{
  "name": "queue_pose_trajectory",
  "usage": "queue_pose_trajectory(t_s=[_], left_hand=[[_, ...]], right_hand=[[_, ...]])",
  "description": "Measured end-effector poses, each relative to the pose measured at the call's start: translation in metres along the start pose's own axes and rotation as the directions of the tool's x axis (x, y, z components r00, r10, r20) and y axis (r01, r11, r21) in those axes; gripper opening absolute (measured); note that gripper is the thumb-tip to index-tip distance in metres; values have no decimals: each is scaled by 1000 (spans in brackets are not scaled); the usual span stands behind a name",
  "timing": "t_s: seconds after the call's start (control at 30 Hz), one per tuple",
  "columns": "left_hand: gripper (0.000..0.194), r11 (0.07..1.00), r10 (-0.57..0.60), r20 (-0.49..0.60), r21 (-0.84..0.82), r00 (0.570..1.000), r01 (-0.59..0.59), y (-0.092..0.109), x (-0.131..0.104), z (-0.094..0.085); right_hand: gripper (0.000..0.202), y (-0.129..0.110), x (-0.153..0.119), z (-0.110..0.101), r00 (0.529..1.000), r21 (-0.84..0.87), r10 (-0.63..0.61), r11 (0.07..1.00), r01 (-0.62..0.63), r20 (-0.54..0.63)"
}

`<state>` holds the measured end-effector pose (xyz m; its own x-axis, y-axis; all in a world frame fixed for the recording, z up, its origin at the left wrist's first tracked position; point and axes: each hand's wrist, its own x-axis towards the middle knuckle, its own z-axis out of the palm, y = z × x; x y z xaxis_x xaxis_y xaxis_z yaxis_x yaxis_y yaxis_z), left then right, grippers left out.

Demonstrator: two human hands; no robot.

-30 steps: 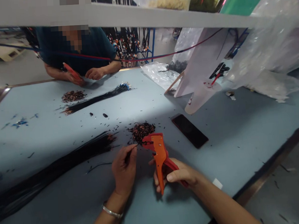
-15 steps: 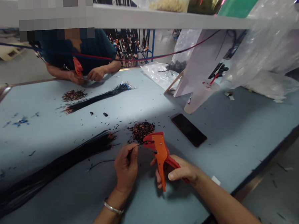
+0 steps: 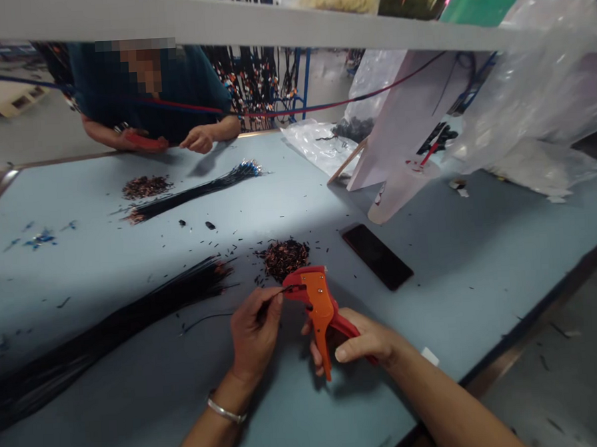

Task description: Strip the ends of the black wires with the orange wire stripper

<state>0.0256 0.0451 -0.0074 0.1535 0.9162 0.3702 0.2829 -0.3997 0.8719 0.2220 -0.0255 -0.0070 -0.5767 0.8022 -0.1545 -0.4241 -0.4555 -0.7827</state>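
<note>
Nearer to the orange-and-red hand tool [image 3: 321, 309] than half a second ago, the left grip [image 3: 255, 332] has moved right until its fingertips are just beside the tool's jaws, while the co-worker's red tool [image 3: 147, 141] has tipped from upright to nearly flat. Largest is the pale blue surface [image 3: 480, 254], with a white shelf [image 3: 248, 26] crossing above it and the co-worker [image 3: 116, 86] sitting at its far side. On the left lies a long bundle of black wires [image 3: 128, 319]; beyond it is a shorter bundle [image 3: 191, 194] with blue-and-silver ends. At the right, a cup [image 3: 397, 195] with a red straw is near a slanted white panel [image 3: 390, 118]. The right grip [image 3: 362, 337] is clasped round the handles of the orange-and-red hand tool, held above the surface. Right of its head lies a dark phone [image 3: 377, 256]; just beyond its head is a heap of clippings [image 3: 284, 257]. Smallest, a thin dark wire [image 3: 288, 289] is pinched in the left grip and runs to the jaws; how deep it goes cannot be told.
</note>
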Motion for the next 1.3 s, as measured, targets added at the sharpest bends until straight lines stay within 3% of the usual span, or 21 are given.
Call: queue_pose_trajectory(t_s=[0.67, 1.3], left_hand=[[9, 996, 85, -19, -20, 996, -85, -2, 0, -1], [13, 1000, 29, -53, 8, 998, -29, 2, 0, 0]], right_hand=[[39, 5, 0, 4, 996, -57, -52, 997, 48, -67], [42, 4, 1, 9, 988, -125, -6, 992, -13, -153]])
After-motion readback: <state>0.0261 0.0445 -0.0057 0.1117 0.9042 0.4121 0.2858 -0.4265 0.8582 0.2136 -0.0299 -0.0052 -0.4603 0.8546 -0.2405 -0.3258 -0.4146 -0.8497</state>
